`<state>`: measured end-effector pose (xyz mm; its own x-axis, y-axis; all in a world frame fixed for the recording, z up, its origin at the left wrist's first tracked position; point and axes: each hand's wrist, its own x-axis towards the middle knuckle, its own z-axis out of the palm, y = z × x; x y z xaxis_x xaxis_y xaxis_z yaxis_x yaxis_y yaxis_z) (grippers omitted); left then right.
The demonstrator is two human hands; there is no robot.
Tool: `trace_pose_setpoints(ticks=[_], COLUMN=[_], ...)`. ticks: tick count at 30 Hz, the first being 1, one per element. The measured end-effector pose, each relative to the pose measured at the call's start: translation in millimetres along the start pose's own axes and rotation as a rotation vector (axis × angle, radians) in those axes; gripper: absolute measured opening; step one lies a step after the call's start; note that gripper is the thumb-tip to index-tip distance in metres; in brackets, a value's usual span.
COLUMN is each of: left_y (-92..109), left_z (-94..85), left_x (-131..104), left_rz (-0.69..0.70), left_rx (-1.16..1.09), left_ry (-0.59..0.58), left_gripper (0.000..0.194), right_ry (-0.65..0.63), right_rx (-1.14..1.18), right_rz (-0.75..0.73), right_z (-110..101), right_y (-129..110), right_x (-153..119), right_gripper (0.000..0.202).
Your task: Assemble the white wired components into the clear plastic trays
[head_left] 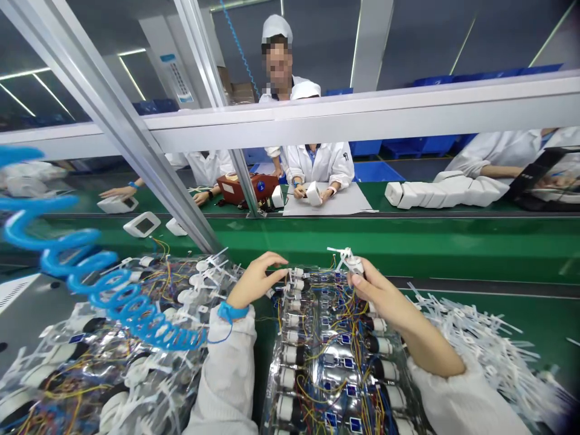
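Centrally, one clear plastic tray (312, 350), laid on the green counter (550, 314), carrying a left and a right row of black-and-white cylinders (292, 355), with small blue-faced boards (351, 390) and yellow, red and blue wires (319, 402) between the rows. Item: one right hand (378, 293), above the tray's far right end, grip closed on a white round part (356, 266); a white tie (343, 254) sticks out at that part's upper left. Item: one left hand (257, 279), at the tray's far left corner, thumb and fingers apart, the tips beside the farthest white cylinder ends (297, 272); whether they touch cannot be told. On its wrist, one blue band (232, 312). To the right of the tray, one loose heap of white ties (480, 344). To the left, a jumble of wired parts (136, 374) in clear plastic, with one coiled blue hose (113, 296) hanging over it. Beyond the metal frame (362, 118): one seated person (319, 163) in white, hands at a white device (313, 193); one red-brown case (240, 188); one row of white housings (446, 190), set close together.
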<state>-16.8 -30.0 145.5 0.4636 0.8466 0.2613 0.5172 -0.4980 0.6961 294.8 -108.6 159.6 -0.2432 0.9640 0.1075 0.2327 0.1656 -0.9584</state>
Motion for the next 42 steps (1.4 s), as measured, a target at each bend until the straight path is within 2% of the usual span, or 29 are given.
trace_pose_setpoints(ticks=[2,4,12,14,17,19,21,26,30,35,42], left_y=[-13,-21,-26,-27,-29,-30,-32,-39,-46,-46,-46], left_z=[0.6,6.1,27.4,29.3,27.9,25.6,24.5,29.0,33.7,38.0,38.4], left_x=[1,1,-1,-2,-2,-3,-2,6,11,15,16], left_rz=[-0.156,-0.208,-0.286,-0.305,-0.304,-0.280,-0.254,-0.175,-0.085,-0.023,-0.049], left_rx=[0.122,0.147,0.162,0.177,0.208,0.219,0.227,0.220,0.187,0.158,0.106], left_ry=[-0.181,-0.300,-0.466,-0.482,-0.465,-0.440,-0.415,-0.357,-0.280,-0.202,-0.146], left_gripper=[0.028,0.034,0.091,0.094,0.075,0.057,0.047,0.044,0.034,0.018,0.018], right_ry=[0.005,-0.008,-0.089,-0.108,-0.165,-0.252,-0.363,-0.601,-0.679,-0.608,-0.320], right_rx=[0.073,0.062,-0.340,-0.380,-0.425,-0.444,-0.478,-0.664,-0.772,-0.795,-0.887], right_rz=[0.005,0.008,0.001,-0.008,-0.055,-0.096,-0.128,-0.094,-0.057,-0.093,-0.078], right_z=[-4,-3,10,15,22,26,31,46,63,80,105], right_y=[-4,-5,-1,-7,-17,-22,-21,6,24,23,37], right_x=[4,8,30,34,36,37,37,38,37,47,57], right_gripper=[0.041,0.042,0.037,0.038,0.038,0.037,0.036,0.034,0.036,0.041,0.053])
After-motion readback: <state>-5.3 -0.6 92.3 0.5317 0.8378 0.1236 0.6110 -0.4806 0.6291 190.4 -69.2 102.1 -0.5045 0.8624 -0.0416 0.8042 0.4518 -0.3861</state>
